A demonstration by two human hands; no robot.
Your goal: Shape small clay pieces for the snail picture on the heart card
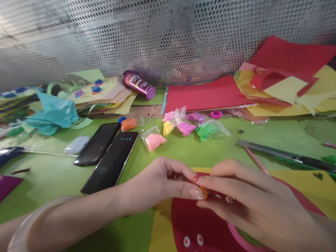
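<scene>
My left hand (170, 182) has its thumb and fingers pinched round a small piece of orange clay (203, 193). Fingertips of my right hand (244, 196) meet those of my left at the clay, partly hiding it. Both hands are over a dark red paper shape (199, 220), which lies on a yellow sheet (162, 224). Small white and red eye-like dots (200, 239) show on the red paper. A pink curved strip (237, 238) is partly hidden under my right hand.
Two phones (111, 162) and a white case (77, 144) lie at the left. Bags of coloured clay (154, 140) are ahead. A box cutter (278, 153) lies at the right. Red paper (202, 94) and a purple cup (139, 84) stay near the perforated metal panel (157, 38).
</scene>
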